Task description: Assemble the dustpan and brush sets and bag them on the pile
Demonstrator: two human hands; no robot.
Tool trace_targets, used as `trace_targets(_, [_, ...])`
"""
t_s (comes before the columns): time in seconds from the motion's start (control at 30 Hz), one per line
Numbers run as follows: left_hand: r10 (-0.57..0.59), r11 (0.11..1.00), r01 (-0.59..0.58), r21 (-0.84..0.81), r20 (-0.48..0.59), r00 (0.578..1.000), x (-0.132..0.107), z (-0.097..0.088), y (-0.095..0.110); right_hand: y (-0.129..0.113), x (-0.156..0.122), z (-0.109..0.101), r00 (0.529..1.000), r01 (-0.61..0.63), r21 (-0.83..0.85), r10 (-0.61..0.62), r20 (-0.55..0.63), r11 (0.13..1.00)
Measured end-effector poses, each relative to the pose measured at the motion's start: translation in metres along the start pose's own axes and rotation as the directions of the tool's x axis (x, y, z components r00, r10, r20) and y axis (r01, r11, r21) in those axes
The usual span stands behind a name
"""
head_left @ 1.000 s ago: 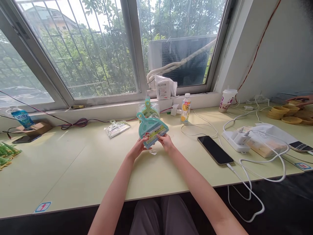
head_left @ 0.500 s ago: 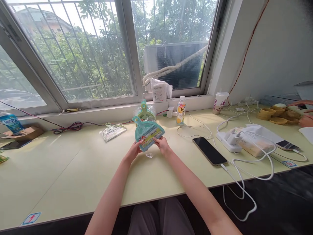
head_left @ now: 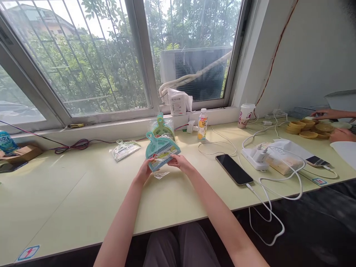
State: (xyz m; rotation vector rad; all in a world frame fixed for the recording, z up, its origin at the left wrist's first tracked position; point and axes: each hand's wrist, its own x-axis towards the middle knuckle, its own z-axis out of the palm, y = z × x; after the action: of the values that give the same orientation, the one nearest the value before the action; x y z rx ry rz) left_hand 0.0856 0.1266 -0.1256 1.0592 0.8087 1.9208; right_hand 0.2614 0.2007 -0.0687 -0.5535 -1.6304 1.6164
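A small teal dustpan and brush set (head_left: 161,149), in clear wrap with a printed yellow label, is held up over the table, its handle pointing up and to the left. My left hand (head_left: 143,171) is closed on its lower left edge. My right hand (head_left: 182,163) grips the lower right side, thumb in front near the label. Below it a loose flap of clear plastic (head_left: 161,175) hangs down. Right behind stand more wrapped green dustpans (head_left: 164,128), partly hidden by the held one. Another wrapped pale set (head_left: 126,150) lies flat to the left.
A juice bottle (head_left: 203,124) and a tissue pack (head_left: 178,102) are at the back. To the right are a phone (head_left: 234,169), a power strip (head_left: 255,158) with white cables, and a paper cup (head_left: 246,115). Another person's hands (head_left: 340,134) are by yellow bowls (head_left: 296,127).
The dustpan set has tipped slightly between my hands, and more of the loose plastic flap shows below it. The view has shifted a little to the right. The other person's hands have moved over the bowls.
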Motion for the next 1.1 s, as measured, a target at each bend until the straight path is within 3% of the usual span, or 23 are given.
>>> trace_targets(0.2, [0.048, 0.996, -0.055, -0.076, -0.092, 0.995, 0.003, -0.011, 0.005, -0.006, -0.009, -0.004, 0.996, 0.046, -0.083, -0.040, 0.073, 0.996])
trace_targets(0.3, [0.071, 0.987, -0.089, -0.137, -0.129, 0.989, 0.004, -0.017, 0.009, -0.005, -0.008, -0.005, 0.973, 0.223, -0.213, -0.229, -0.004, 0.951])
trace_targets(0.33, [0.078, 0.983, -0.098, -0.153, -0.131, 0.988, 0.004, -0.018, 0.010, -0.004, -0.007, -0.006, 0.937, 0.308, -0.310, -0.343, -0.062, 0.899])
trace_targets(0.4, [0.085, 0.978, -0.107, -0.176, -0.128, 0.988, 0.003, -0.019, 0.012, -0.001, -0.004, -0.008, 0.797, 0.431, -0.563, -0.590, -0.129, 0.705])
trace_targets(0.47, [0.080, 0.978, -0.100, -0.185, -0.112, 0.990, 0.003, -0.018, 0.012, 0.003, -0.001, -0.011, 0.645, 0.463, -0.761, -0.762, -0.062, 0.455])
trace_targets(0.5, [0.074, 0.979, -0.091, -0.182, -0.100, 0.992, 0.003, -0.017, 0.011, 0.004, 0.001, -0.013, 0.596, 0.469, -0.812, -0.803, 0.000, 0.348])
trace_targets(0.6, [0.044, 0.983, -0.056, -0.175, -0.072, 0.996, 0.003, -0.014, 0.009, 0.009, 0.007, -0.019, 0.557, 0.507, -0.845, -0.813, 0.171, 0.170])
trace_targets(0.67, [0.010, 0.983, -0.023, -0.185, -0.070, 0.997, 0.004, -0.013, 0.007, 0.010, 0.012, -0.022, 0.567, 0.533, -0.834, -0.793, 0.223, 0.147])
trace_targets(0.77, [-0.042, 0.979, 0.026, -0.203, -0.075, 0.996, 0.004, -0.012, 0.006, 0.010, 0.016, -0.024, 0.577, 0.535, -0.823, -0.794, 0.191, 0.191])
trace_targets(0.9, [-0.089, 0.982, 0.078, -0.174, -0.056, 0.994, 0.003, -0.011, 0.008, 0.007, 0.017, -0.025, 0.541, 0.561, -0.794, -0.829, 0.140, 0.232])
trace_targets(1.1, [-0.139, 0.988, 0.138, -0.062, -0.005, 0.990, 0.001, -0.012, 0.010, 0.003, 0.015, -0.022, 0.513, 0.648, -0.723, -0.839, 0.181, 0.240])
